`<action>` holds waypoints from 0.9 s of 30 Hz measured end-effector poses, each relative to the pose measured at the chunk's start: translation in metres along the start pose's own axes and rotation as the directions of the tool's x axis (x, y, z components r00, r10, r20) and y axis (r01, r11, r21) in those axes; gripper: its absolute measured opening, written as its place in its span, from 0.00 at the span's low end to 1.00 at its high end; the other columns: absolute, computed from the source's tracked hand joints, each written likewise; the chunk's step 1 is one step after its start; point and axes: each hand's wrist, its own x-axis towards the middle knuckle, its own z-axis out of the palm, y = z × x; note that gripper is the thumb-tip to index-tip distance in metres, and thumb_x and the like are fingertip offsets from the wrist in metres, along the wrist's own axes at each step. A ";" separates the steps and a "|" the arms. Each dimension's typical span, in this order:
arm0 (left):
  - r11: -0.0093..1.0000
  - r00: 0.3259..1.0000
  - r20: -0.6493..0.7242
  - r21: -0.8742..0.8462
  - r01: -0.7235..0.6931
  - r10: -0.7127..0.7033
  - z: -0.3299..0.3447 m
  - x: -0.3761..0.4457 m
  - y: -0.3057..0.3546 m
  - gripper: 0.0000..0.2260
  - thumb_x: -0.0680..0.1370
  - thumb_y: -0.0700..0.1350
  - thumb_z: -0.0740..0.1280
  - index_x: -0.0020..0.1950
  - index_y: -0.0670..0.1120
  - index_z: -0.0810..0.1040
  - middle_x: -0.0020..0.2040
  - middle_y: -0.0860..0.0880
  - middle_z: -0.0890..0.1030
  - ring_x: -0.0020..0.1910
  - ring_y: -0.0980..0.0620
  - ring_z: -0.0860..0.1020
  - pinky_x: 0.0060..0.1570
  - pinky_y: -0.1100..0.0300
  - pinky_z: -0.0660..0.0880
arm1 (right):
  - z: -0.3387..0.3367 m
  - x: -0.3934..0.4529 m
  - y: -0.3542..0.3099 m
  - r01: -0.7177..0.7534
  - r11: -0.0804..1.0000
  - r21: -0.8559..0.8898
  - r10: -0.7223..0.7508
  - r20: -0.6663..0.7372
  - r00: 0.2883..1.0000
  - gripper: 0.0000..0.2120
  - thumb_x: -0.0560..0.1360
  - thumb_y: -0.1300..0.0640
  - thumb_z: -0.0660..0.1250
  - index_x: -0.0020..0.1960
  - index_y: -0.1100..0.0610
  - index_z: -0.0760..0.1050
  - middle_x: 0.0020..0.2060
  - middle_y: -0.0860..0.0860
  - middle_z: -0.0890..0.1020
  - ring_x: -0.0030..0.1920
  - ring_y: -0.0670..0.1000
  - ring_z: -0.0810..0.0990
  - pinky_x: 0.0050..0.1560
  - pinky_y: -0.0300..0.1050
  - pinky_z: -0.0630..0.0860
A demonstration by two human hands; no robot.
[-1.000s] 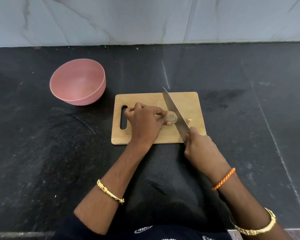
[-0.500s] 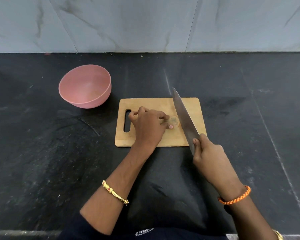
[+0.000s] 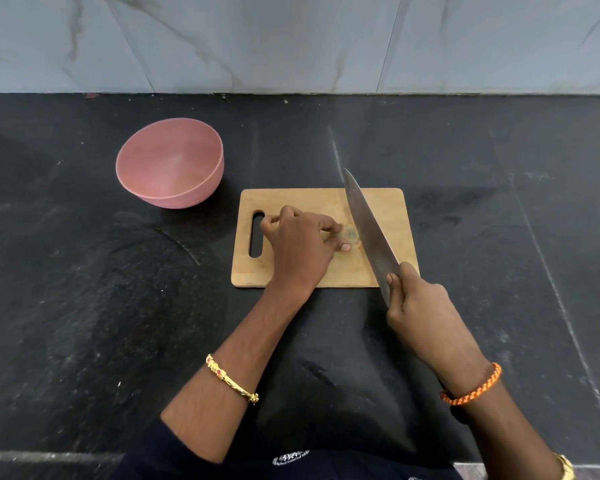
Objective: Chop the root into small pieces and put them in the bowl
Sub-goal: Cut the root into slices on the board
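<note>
A wooden cutting board [image 3: 312, 202] with a handle slot lies on the black counter. My left hand [image 3: 300, 245] holds a pale brown root [image 3: 352, 233] down on the board, fingers curled over it; only the root's cut end shows. My right hand [image 3: 418, 308] grips the handle of a large knife [image 3: 368, 230]. Its blade slants across the board, just right of the root's cut end. An empty pink bowl [image 3: 170, 164] stands left of the board, further back.
The black stone counter [image 3: 84, 306] stretches widely on both sides of the board. A grey marble wall [image 3: 291, 43] closes off the back. The counter's front edge runs along the bottom of the view.
The knife blade has lifted off the root and shifted slightly right. My left hand has kept its hold on the root. The camera has tilted a little.
</note>
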 end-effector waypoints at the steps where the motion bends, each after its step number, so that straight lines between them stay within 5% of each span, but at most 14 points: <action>1: 1.000 1.000 -0.001 -0.004 -0.006 0.006 0.001 0.000 -0.001 0.14 0.69 0.54 0.72 0.53 0.54 0.82 0.52 0.57 0.80 0.56 0.56 0.67 0.58 0.55 0.53 | -0.001 0.001 0.000 0.000 1.000 -0.001 0.000 0.011 1.000 0.09 0.82 0.51 0.51 0.51 0.55 0.65 0.34 0.53 0.75 0.30 0.50 0.74 0.31 0.44 0.71; 8: 0.999 0.999 -0.031 -0.011 -0.032 0.031 0.003 0.000 -0.004 0.13 0.67 0.55 0.73 0.50 0.54 0.83 0.48 0.58 0.81 0.52 0.58 0.65 0.57 0.56 0.52 | 0.005 0.020 -0.015 -0.020 0.997 -0.071 0.020 -0.005 1.000 0.08 0.82 0.53 0.52 0.48 0.57 0.63 0.33 0.53 0.70 0.39 0.58 0.74 0.39 0.50 0.71; 15: 1.000 0.998 -0.065 0.010 -0.002 0.003 0.003 -0.003 -0.002 0.12 0.68 0.55 0.73 0.49 0.55 0.83 0.46 0.59 0.80 0.54 0.56 0.67 0.52 0.60 0.48 | 0.006 0.013 -0.012 -0.061 0.995 -0.080 0.065 0.054 0.996 0.07 0.81 0.53 0.52 0.52 0.56 0.65 0.39 0.57 0.75 0.42 0.60 0.77 0.43 0.54 0.75; 22: 1.000 0.999 -0.034 -0.006 0.002 -0.003 -0.001 -0.003 0.000 0.12 0.68 0.55 0.73 0.50 0.54 0.83 0.47 0.58 0.80 0.55 0.55 0.67 0.53 0.59 0.49 | -0.007 -0.021 -0.006 -0.005 0.999 0.036 0.009 -0.129 0.992 0.11 0.81 0.50 0.51 0.43 0.54 0.63 0.33 0.56 0.75 0.32 0.56 0.75 0.31 0.48 0.70; 27: 1.000 1.000 -0.031 -0.011 0.004 -0.004 -0.002 -0.003 0.001 0.13 0.67 0.55 0.73 0.49 0.54 0.83 0.47 0.57 0.80 0.55 0.55 0.67 0.53 0.58 0.50 | -0.004 -0.006 -0.009 0.007 1.000 -0.005 -0.008 -0.086 0.996 0.11 0.82 0.50 0.51 0.47 0.56 0.65 0.34 0.55 0.75 0.33 0.55 0.74 0.33 0.49 0.69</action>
